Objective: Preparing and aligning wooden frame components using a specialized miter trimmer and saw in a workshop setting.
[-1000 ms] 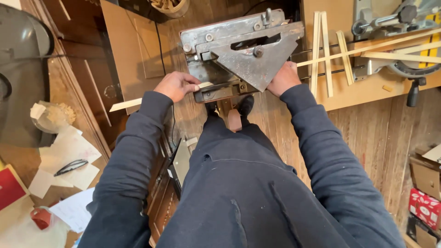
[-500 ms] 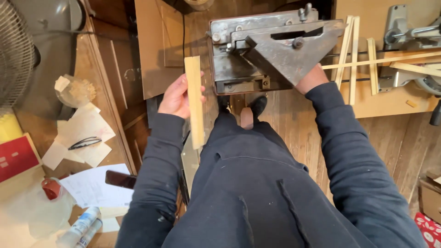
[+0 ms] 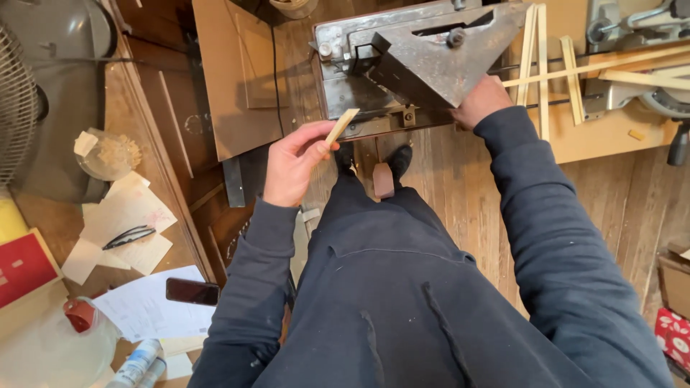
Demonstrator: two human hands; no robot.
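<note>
Wooden floorboards point(image 3: 460, 172) ran beneath a person standing in a workshop, seen from above; dark trousers and a dark sweatshirt filled the near part of the view, and two dark shoes showed on the floor, with a small reddish pedal point(image 3: 383, 179) between them.

Far ahead stood a grey metal machine point(image 3: 417, 65) with a triangular steel plate on top; the left hand point(image 3: 295, 169) was raised just near of it, to its left, thumb and fingers pinching the lower end of a short pale wooden strip point(image 3: 341, 126); the strip tilted up and to the right, its far end close to the machine's front edge, though whether it touched could not be told.

The right hand point(image 3: 480, 100) lay against the right side of the machine, under the edge of the triangular plate; its fingers were tucked out of sight, so their spread could not be told.

To the right, a workbench point(image 3: 611, 136) carried several long thin wooden slats point(image 3: 535, 43), some upright and some crossing, and part of a saw point(image 3: 668, 100) at the far right edge.

To the left, a wooden table point(image 3: 57, 230) held scattered papers point(image 3: 126, 212), a dark phone point(image 3: 192, 291), a pair of dark-handled scissors point(image 3: 129, 236), a clear bowl of shavings point(image 3: 109, 154) and a red book point(image 3: 25, 267); a fan point(image 3: 18, 108) stood at the far left.
</note>
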